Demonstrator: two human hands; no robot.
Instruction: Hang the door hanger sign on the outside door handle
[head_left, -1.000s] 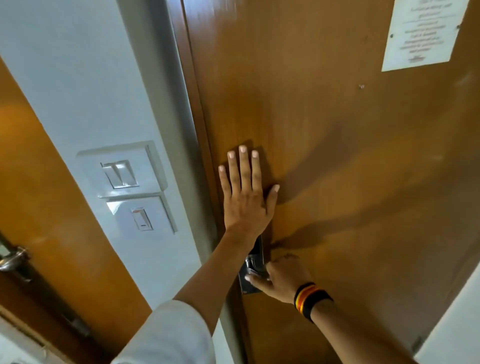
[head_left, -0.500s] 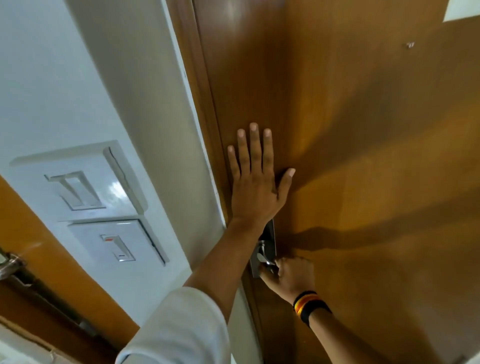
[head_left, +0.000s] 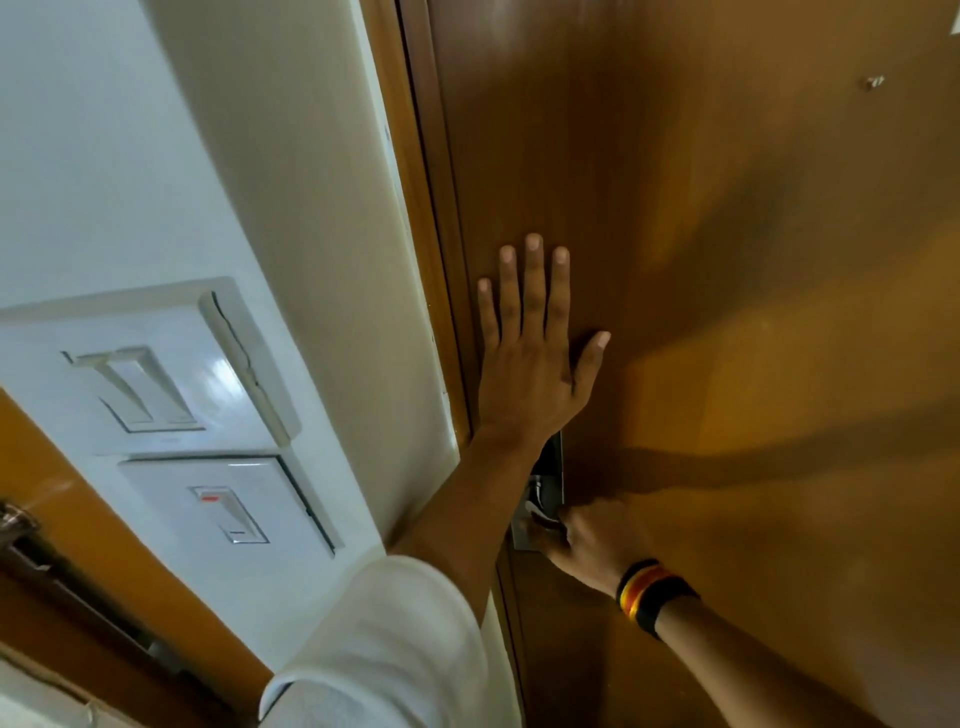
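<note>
A brown wooden door (head_left: 701, 260) fills the right half of the view, shut against its frame. My left hand (head_left: 530, 364) lies flat on the door near its left edge, fingers spread and pointing up. Just below it sits the metal lock plate with the door handle (head_left: 543, 491), partly hidden by my left wrist. My right hand (head_left: 592, 545), with a black, red and yellow wristband, is closed around the handle's lower part. No door hanger sign is visible.
A white wall (head_left: 130, 156) to the left carries two switch plates, an upper double switch (head_left: 140, 384) and a lower single one (head_left: 228, 512). A second wooden door with a metal handle (head_left: 13, 519) shows at the far left edge.
The view has shifted closer and to the right, so the paper notice at the door's top right has left the frame. My hands keep their places on the door and handle.
</note>
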